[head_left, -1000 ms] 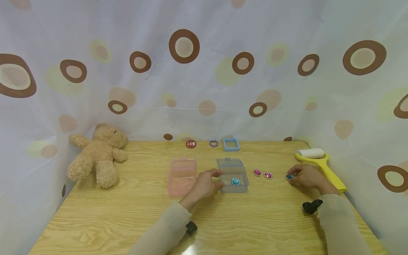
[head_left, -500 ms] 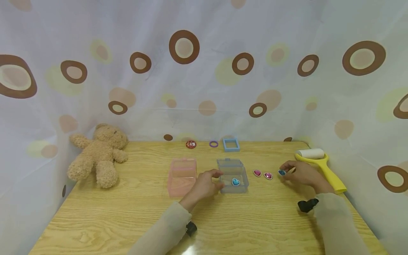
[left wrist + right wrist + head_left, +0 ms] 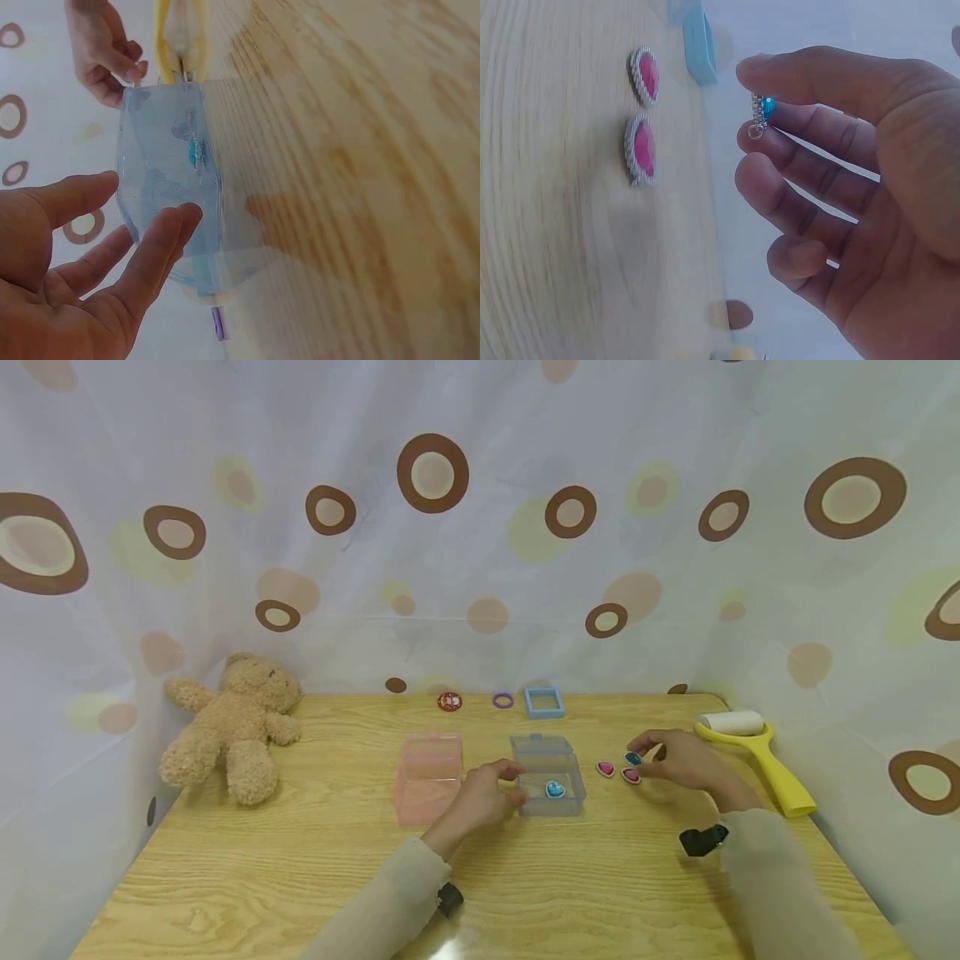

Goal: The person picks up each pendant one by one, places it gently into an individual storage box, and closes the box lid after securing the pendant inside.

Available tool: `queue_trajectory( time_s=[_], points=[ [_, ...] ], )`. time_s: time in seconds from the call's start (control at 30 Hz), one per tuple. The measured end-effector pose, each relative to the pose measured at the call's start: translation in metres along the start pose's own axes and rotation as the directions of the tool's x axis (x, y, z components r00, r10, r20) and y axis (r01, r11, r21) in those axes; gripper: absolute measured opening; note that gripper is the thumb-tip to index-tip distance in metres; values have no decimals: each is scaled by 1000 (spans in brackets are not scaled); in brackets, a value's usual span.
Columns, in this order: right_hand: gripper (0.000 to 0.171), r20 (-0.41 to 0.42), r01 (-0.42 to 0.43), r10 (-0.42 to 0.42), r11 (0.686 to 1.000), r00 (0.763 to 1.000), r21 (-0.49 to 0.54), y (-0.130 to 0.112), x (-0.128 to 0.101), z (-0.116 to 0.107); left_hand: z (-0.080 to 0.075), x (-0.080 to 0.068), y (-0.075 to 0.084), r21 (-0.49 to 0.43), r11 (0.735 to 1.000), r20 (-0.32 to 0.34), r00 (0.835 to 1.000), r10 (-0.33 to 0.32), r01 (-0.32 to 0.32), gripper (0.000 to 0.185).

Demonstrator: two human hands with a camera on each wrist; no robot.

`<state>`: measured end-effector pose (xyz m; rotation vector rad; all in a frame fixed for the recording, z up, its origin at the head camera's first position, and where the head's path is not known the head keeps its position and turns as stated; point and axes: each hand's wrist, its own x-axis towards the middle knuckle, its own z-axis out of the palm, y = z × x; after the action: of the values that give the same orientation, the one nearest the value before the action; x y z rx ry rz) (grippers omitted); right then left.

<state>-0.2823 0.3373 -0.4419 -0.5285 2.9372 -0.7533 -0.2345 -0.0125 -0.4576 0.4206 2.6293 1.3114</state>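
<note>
With the right hand [image 3: 678, 762] pinching the blue gem [image 3: 766, 107] above the 2 pink gems [image 3: 618, 771], carry it left, level, over the blue box [image 3: 551, 774] that the loose-fingered left hand [image 3: 480, 796] steadies.

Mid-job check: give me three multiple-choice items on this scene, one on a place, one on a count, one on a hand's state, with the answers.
1. Where does the blue heart-shaped gem charm that no hand holds lie?
A. in the clear blue plastic box
B. in the clear pink plastic box
C. beside the teddy bear

2. How many pink heart-shaped gem charms lie on the wooden table?
A. one
B. two
C. four

3. What is the right hand doing?
A. lying flat
B. gripping the roller
C. pinching a second small blue gem charm

Answers: 1 A, the head view shows it inside the blue box. 2 B, the right wrist view shows two side by side. 3 C, thumb and fingertip hold it above the table.
</note>
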Motion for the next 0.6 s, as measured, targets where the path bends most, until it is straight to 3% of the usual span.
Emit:
queue_trajectory(
  time_s=[0.43, 0.6],
  points=[
    [30, 53, 52, -56, 996, 997, 77, -45, 12, 9, 0, 0, -2, -15, 1000, -1, 1000, 2, -2, 40],
    [28, 59, 119, -125, 988, 990, 95, -58, 17, 14, 0, 1, -2, -18, 1000, 1, 1000, 4, -4, 40]
  ],
)
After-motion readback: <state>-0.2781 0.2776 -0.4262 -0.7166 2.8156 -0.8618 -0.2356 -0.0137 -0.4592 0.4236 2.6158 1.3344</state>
